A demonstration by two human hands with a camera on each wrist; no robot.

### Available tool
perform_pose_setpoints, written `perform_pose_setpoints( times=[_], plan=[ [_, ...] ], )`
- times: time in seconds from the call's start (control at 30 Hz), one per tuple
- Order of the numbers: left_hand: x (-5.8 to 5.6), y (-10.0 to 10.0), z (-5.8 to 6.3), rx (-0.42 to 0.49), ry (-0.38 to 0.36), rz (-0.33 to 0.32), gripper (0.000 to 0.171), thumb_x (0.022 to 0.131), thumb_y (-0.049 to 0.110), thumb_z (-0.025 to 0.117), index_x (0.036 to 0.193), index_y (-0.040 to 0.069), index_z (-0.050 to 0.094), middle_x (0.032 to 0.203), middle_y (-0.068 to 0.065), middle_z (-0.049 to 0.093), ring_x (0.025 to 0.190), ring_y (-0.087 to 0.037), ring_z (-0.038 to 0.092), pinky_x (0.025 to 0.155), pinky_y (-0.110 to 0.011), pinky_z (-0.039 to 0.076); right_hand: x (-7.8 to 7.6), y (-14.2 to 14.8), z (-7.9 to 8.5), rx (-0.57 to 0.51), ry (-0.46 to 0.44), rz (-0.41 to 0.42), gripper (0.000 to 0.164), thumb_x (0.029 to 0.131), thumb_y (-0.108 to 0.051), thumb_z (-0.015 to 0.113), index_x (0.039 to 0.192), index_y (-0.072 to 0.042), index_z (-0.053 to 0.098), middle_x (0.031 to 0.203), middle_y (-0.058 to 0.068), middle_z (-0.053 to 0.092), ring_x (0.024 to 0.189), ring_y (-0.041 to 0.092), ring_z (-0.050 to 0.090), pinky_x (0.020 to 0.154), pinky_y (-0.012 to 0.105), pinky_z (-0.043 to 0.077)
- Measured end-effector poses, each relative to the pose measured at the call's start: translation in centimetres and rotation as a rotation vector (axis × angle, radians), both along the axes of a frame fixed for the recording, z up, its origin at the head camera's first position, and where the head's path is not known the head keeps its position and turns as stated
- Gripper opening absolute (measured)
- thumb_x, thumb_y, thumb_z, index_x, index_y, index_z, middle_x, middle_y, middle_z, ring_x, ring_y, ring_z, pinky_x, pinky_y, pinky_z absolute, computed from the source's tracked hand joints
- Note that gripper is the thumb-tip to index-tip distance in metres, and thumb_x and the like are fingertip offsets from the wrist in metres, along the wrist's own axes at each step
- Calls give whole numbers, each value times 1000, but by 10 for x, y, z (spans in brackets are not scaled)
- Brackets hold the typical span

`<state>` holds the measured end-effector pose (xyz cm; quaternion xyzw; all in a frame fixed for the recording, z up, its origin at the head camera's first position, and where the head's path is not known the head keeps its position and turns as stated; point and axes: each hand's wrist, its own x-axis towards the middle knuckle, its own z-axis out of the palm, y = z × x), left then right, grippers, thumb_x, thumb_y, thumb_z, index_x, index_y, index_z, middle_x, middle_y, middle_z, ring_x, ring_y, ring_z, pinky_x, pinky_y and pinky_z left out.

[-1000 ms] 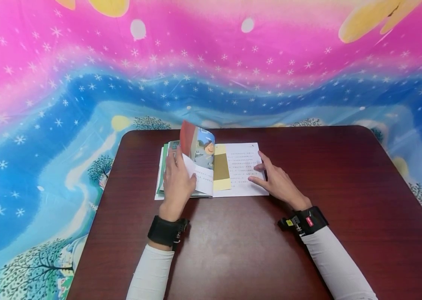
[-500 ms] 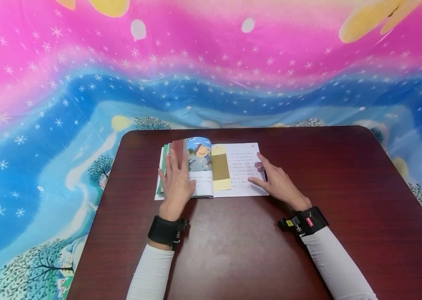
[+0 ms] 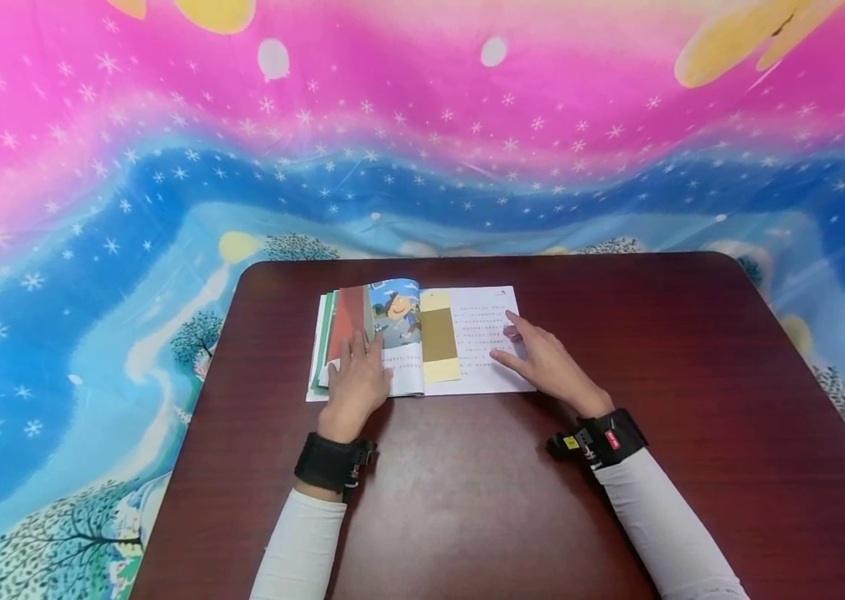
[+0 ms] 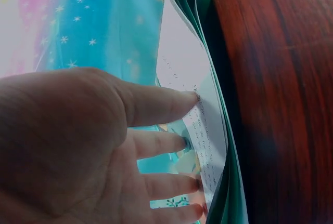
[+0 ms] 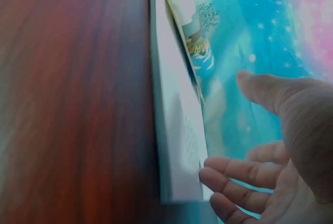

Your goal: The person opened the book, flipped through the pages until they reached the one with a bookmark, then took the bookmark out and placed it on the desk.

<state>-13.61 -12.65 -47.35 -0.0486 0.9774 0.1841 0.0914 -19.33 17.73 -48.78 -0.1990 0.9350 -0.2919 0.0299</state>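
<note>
An illustrated book [image 3: 482, 367] lies open on the table, its left page showing a cartoon figure and its right page lines of text. Near the fold, on the right page, is a yellow and brown paper strip [image 3: 439, 333]. My left hand [image 3: 357, 379] rests on the lower left page with fingers spread; the left wrist view shows its thumb and fingertips touching the paper. At the right page's outer edge is my right hand [image 3: 553, 362], its fingers loosely bent. In the right wrist view those fingertips [image 5: 208, 176] meet the book's edge, and nothing is gripped.
The dark red-brown table [image 3: 467, 500] extends around the book on all sides. Behind it hangs a pink and blue patterned cloth [image 3: 422, 125]. Black straps with small cameras circle both wrists.
A raised page on the left has come down flat under my left hand. That hand has then slid toward the book's lower edge. The right hand has stayed nearly still.
</note>
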Motion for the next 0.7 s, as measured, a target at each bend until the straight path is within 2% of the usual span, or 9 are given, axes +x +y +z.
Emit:
perform_pose_setpoints(
  times=[0.1, 0.2, 0.57, 0.7],
  plan=[
    [0, 0, 0, 11, -43, 13, 68, 98, 35, 51, 158, 15, 26, 164, -21, 13, 149, -41, 9, 111, -68, 16, -3, -9, 3, -43, -30, -1, 84, 88, -47, 66, 150, 1, 36, 123, 15, 65, 107, 26, 60, 91, 46, 49],
    [0, 0, 1, 17, -56, 22, 70, 98, 41, 50, 158, 14, 26, 163, -21, 13, 149, -41, 10, 110, -70, 16, -7, -20, 4, -95, -71, -18, 81, 88, -47, 65, 149, 0, 40, 122, 14, 66, 105, 25, 63, 91, 44, 51],
    [0, 1, 1, -7, -77, 17, 72, 97, 45, 49, 158, 13, 26, 163, -23, 13, 148, -43, 11, 107, -73, 17, -21, -58, 8, -301, -283, -185, 67, 90, -40, 63, 142, 1, 49, 118, 16, 69, 105, 26, 66, 89, 41, 52],
    [0, 1, 1, -17, -79, 16, 73, 97, 46, 49, 158, 13, 25, 163, -22, 14, 148, -43, 12, 107, -73, 17, -28, -66, 10, -457, -416, -217, 66, 91, -34, 64, 142, 6, 47, 121, 23, 66, 103, 28, 68, 88, 37, 55]
  ],
)
